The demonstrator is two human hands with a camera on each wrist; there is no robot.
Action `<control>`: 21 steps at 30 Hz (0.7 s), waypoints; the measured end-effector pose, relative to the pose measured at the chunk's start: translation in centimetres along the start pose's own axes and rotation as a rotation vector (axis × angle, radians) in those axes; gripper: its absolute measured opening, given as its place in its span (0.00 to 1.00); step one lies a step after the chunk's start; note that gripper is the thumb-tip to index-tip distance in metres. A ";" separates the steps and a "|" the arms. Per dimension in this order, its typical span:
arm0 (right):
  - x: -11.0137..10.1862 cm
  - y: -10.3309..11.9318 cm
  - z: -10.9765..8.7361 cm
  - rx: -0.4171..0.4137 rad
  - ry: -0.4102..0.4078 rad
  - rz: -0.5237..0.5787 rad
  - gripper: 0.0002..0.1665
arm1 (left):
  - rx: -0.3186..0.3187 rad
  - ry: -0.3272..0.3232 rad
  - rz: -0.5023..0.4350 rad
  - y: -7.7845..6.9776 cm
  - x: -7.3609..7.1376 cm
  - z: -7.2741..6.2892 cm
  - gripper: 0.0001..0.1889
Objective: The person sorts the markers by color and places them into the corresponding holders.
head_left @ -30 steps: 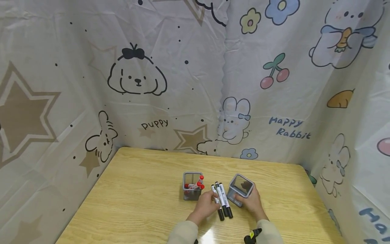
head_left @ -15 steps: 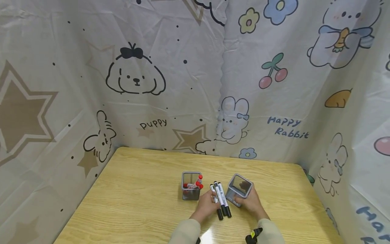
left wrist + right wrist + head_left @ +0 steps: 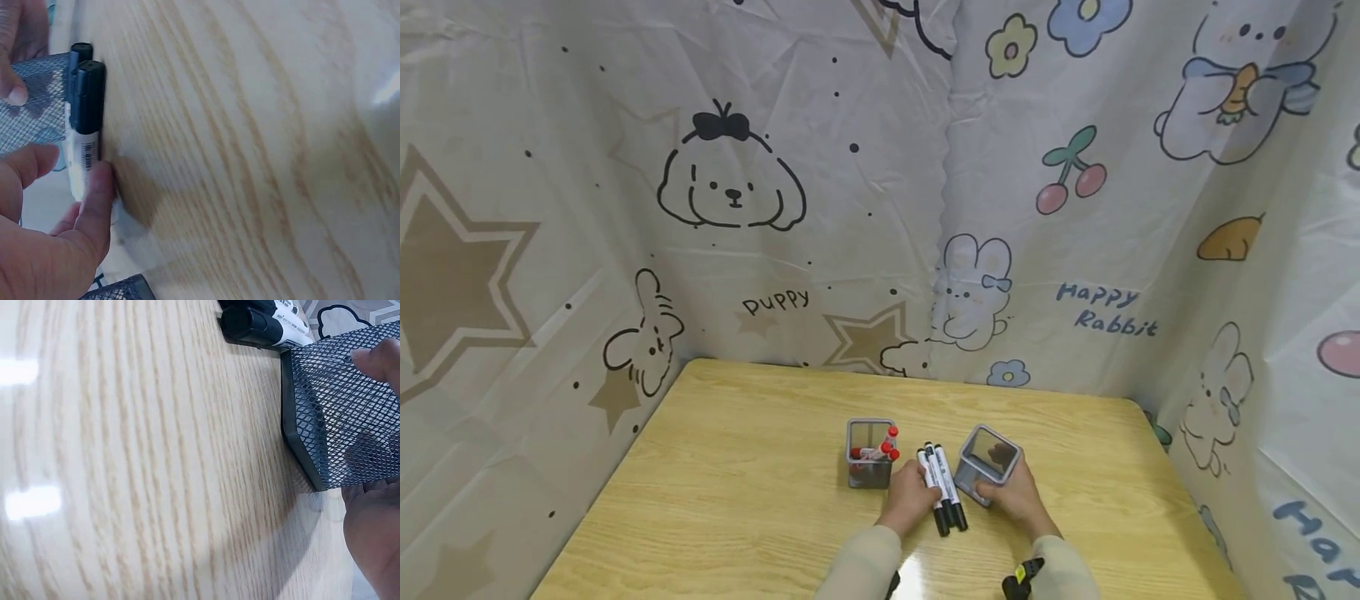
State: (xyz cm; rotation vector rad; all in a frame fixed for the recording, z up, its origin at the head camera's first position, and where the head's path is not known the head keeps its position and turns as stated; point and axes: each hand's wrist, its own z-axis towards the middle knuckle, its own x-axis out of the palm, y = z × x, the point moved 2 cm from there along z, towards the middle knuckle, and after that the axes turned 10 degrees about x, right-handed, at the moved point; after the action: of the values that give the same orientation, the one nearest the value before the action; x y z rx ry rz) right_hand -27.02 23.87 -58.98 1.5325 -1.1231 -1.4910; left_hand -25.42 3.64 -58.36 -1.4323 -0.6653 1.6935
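Note:
Three black-capped white markers (image 3: 942, 487) lie side by side in the middle of the table. My left hand (image 3: 910, 497) reaches them from the left, its fingertips on either side of a white barrel (image 3: 86, 153) in the left wrist view. To their right, my right hand (image 3: 1018, 500) grips a dark mesh pen holder (image 3: 968, 482) round its sides, with the holder turned at an angle. Through its mesh (image 3: 350, 406), fingers show on the far side in the right wrist view. The markers' caps (image 3: 253, 325) lie close beside the holder's base.
A second mesh pen holder (image 3: 871, 477) stands left of the markers, with several red-capped markers (image 3: 883, 450) leaning in it. The wooden table (image 3: 737, 467) is backed by a printed cloth (image 3: 850, 208) along its far edge and sides.
My left hand has shifted slightly around the markers, and the leftmost marker now lies closer against the other two. The right hand and its pen holder have stayed nearly still.

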 end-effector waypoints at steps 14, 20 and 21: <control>0.2 0.3 0.1 -0.008 -0.002 0.008 0.52 | -0.149 -0.046 0.048 0.6 -0.1 0.5 0.10; 0.1 -0.1 0.2 0.004 0.001 0.006 0.52 | -0.174 -0.038 0.135 -0.3 0.1 0.4 0.15; 0.1 -0.2 0.2 0.001 -0.002 0.003 0.52 | -0.173 -0.042 0.142 -0.3 0.2 0.4 0.16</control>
State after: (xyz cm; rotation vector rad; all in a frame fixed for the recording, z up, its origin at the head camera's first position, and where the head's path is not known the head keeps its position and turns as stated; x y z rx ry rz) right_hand -27.18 23.85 -59.21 1.5292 -1.1268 -1.4901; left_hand -25.74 4.01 -58.13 -1.6010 -0.7646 1.8162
